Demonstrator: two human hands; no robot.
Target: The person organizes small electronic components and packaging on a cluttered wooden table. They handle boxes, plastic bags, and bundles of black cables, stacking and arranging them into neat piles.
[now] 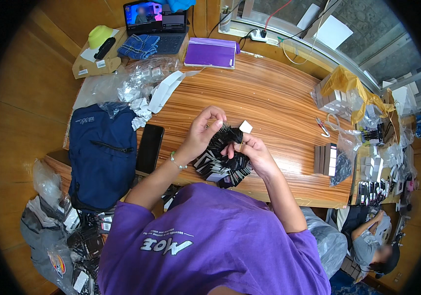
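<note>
A ring-shaped bunch of small black cards, which look like hang tags (215, 164), lies near the table's front edge, right before me. At its upper left side my left hand (203, 132) is closed in a pinch, thumb and forefinger together on the thin ends of some tags. My right hand (250, 151) is closed on the right part of the bunch, fingers curled into its middle around black tags. Part of the bunch is hidden under my hands. Just beyond it lies a small white piece (246, 127).
Left of the bunch lie a black phone (150, 147) and a dark blue bag (103, 152). A laptop (157, 43) and a purple folder (211, 52) stand at the back. Small boxes (324, 160) and scissors (322, 127) are on the right. Another person (370, 246) sits at far right.
</note>
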